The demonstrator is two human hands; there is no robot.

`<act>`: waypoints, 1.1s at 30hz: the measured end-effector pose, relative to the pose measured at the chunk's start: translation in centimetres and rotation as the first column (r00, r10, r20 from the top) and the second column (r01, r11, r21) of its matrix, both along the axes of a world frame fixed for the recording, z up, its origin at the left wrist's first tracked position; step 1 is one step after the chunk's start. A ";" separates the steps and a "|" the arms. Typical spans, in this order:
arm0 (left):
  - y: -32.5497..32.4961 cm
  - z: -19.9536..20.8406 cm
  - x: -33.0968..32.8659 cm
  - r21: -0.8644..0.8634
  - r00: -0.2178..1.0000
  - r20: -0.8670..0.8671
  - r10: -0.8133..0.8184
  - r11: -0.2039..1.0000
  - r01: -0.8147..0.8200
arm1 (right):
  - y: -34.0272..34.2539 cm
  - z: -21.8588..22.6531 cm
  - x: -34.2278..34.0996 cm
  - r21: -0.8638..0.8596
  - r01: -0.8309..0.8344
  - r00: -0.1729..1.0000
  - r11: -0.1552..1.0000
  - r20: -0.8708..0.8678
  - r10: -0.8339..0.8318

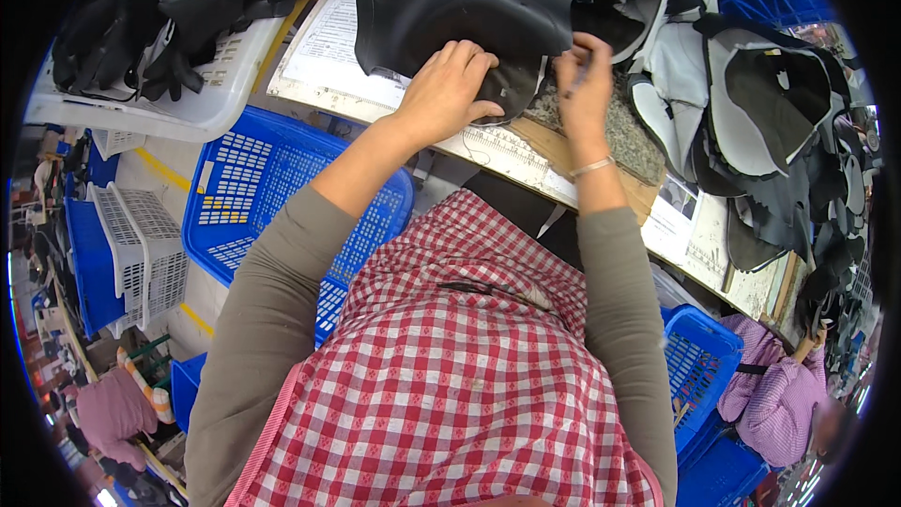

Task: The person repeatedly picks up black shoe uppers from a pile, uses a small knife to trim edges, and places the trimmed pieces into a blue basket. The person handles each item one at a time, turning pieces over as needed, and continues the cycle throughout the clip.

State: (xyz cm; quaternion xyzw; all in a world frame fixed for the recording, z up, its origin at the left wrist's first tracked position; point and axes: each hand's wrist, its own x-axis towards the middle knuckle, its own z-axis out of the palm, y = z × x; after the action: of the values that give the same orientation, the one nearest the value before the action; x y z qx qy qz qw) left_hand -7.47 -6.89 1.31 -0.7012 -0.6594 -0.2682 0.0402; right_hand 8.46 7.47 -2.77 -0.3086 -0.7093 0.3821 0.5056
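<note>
A large black leather-like piece (pixel 450 14) lies over the near part of the worktable. My left hand (pixel 446 89) rests on its near edge, fingers lying along the material and thumb apart. To the right, my right hand (pixel 586 94) is closed, fingers curled in over the piece's right side next to a rough grey slab (pixel 627 127). Something small and dark shows between those fingers, too blurred to name. A small pale mark sits on the dark material between both hands.
Stitched black-and-white leather pieces (pixel 770 99) pile up on the right. Black pieces (pixel 178 0) fill a white basket (pixel 202 113) at left. A blue basket (pixel 272 197) stands below the table's edge; another blue basket (pixel 699 371) is at lower right, near a person in pink (pixel 774 404).
</note>
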 end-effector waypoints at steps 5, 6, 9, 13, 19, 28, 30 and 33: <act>3.8 -3.4 -1.5 0.010 0.992 -0.116 -0.043 0.999 0.044 | -0.6 1.5 4.6 -0.273 -0.272 0.957 0.923 -0.177 0.230; 4.5 -3.4 -1.6 0.064 0.982 -0.189 -0.029 0.997 0.041 | -0.9 1.7 5.0 -0.309 -0.298 0.954 0.903 -0.130 0.270; 5.7 -3.0 -1.8 0.078 0.997 -0.074 -0.002 0.997 0.007 | -2.2 2.1 5.2 -0.420 -0.366 0.924 0.830 -0.058 0.378; 6.4 -2.9 -3.2 0.026 0.984 0.172 -0.042 0.999 0.038 | -2.9 1.8 2.8 -0.352 -0.314 0.946 0.882 -0.033 0.324; 6.3 -4.1 -3.7 0.154 0.983 0.125 -0.132 0.982 0.112 | -3.1 1.1 1.0 -0.222 -0.196 0.965 0.955 0.129 0.228; 6.2 -4.1 -3.2 0.148 0.988 0.126 -0.087 0.987 0.067 | -2.8 0.4 0.7 -0.100 -0.121 0.965 0.988 0.223 0.141; 6.2 -4.2 -3.2 0.144 0.989 0.120 -0.085 0.987 0.067 | -2.7 0.4 0.9 -0.150 -0.174 0.961 0.973 0.188 0.201; 6.3 -4.3 -3.3 0.146 0.990 0.113 -0.085 0.987 0.068 | -2.8 0.3 0.9 -0.184 -0.183 0.967 0.966 0.142 0.210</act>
State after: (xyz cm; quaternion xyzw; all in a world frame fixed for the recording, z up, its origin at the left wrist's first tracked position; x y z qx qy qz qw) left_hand -10.72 -0.64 -2.99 -0.7042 -0.6125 -0.3569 0.0404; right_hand 9.39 4.68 -2.52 -0.3082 -0.7397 0.4633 0.3784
